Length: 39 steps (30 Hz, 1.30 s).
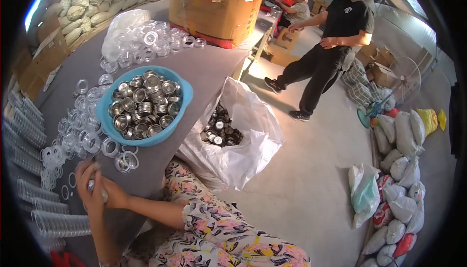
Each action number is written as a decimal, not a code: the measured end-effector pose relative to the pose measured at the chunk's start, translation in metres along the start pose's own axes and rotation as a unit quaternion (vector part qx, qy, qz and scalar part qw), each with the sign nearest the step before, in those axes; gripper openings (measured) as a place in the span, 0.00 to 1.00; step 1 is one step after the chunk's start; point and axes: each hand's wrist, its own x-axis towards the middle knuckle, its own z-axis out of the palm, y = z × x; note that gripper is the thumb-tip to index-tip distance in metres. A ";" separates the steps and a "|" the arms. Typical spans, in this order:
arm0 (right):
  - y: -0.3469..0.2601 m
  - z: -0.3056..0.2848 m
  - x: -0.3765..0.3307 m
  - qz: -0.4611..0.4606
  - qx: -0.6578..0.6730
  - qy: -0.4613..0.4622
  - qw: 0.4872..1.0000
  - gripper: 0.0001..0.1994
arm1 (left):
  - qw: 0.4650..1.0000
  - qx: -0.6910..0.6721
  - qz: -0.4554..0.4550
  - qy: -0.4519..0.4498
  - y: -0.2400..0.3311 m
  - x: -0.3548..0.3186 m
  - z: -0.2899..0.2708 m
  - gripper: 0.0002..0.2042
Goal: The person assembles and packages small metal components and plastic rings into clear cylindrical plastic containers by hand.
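Observation:
At the near left edge of the table, my left hand [86, 191] and my right hand [116, 195] are closed together around a small shiny round piece [104, 195]. Fingers cover most of it, and some blur hides its details. Just beyond my hands lie clear plastic rings [91, 142], loose and heaped. A light blue basin [103, 126] full of small silver round metal cups [145, 108] stands farther right on the grey-covered table [204, 70].
Stacked clear plastic pieces [63, 224] line the table's left side. A large cardboard box [214, 11] sits at the far end. Beside the table, a white sack [262, 140] holds more metal pieces. A person [335, 38] stands beyond; filled bags [401, 208] lie right.

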 end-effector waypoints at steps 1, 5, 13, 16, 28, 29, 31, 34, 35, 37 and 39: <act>-0.008 -0.003 0.003 -0.005 0.010 -0.007 1.000 0.44 | 0.998 0.058 -0.001 0.023 -0.012 -0.020 -0.026 0.08; -0.018 -0.005 0.003 0.043 0.001 -0.054 0.998 0.42 | 0.979 0.192 -0.042 -0.044 -0.023 -0.072 -0.058 0.08; -0.012 -0.014 0.005 0.059 0.010 -0.058 0.996 0.41 | 0.931 0.314 -0.045 -0.181 0.024 -0.041 -0.050 0.11; -0.004 0.000 0.001 0.033 0.016 -0.040 0.999 0.42 | 0.925 0.332 -0.015 -0.186 0.022 -0.040 -0.050 0.09; 0.002 0.003 0.000 0.031 0.000 -0.027 0.999 0.42 | 0.942 0.293 -0.026 -0.162 0.007 -0.052 -0.055 0.07; 0.007 0.002 -0.002 -0.001 -0.031 -0.002 1.000 0.42 | 0.941 0.293 -0.025 -0.167 0.012 -0.048 -0.052 0.07; 0.000 -0.003 -0.001 0.015 -0.009 -0.017 1.000 0.42 | 0.922 0.289 -0.098 -0.237 0.014 -0.038 -0.054 0.06; -0.001 -0.008 0.002 0.018 0.002 -0.022 1.000 0.44 | 0.937 0.270 -0.091 -0.202 0.007 -0.043 -0.052 0.05; -0.001 -0.010 0.002 0.005 -0.008 -0.012 1.000 0.45 | 0.937 0.272 -0.093 -0.200 0.009 -0.043 -0.051 0.05; -0.007 -0.008 0.004 0.019 0.005 -0.026 0.999 0.45 | 0.940 0.284 -0.073 -0.176 0.014 -0.039 -0.054 0.06; -0.012 -0.001 0.007 0.032 0.027 -0.054 0.998 0.46 | 0.960 0.206 -0.157 -0.108 -0.018 -0.042 -0.074 0.07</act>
